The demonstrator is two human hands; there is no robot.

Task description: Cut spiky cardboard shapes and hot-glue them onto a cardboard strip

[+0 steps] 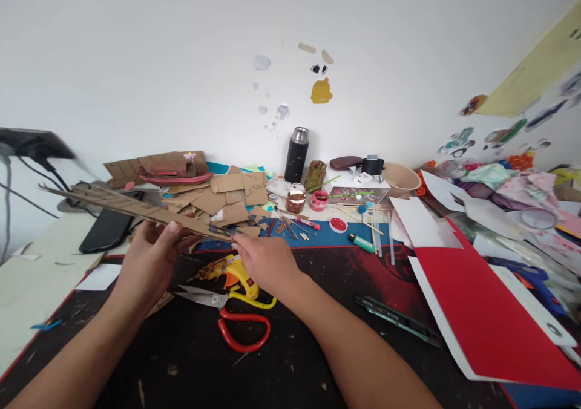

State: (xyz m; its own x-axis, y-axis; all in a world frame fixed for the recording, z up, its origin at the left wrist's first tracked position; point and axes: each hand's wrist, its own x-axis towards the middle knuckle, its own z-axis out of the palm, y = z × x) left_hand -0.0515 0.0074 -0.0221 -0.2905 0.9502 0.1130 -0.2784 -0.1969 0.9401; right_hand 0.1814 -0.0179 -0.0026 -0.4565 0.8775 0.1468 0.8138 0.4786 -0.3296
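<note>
Bare forearms (84,342) reach in from the near side; the grip of the left hand (154,255) clasps a long cardboard piece (120,205) over the left of the bench (34,276), the right hand (267,264) pinching its right end beyond the scissors (218,301).

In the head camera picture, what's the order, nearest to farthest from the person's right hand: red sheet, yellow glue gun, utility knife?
From the right hand:
1. Yellow glue gun, just to its left.
2. Utility knife, off to its right.
3. Red sheet, farther right, past the knife.
</note>
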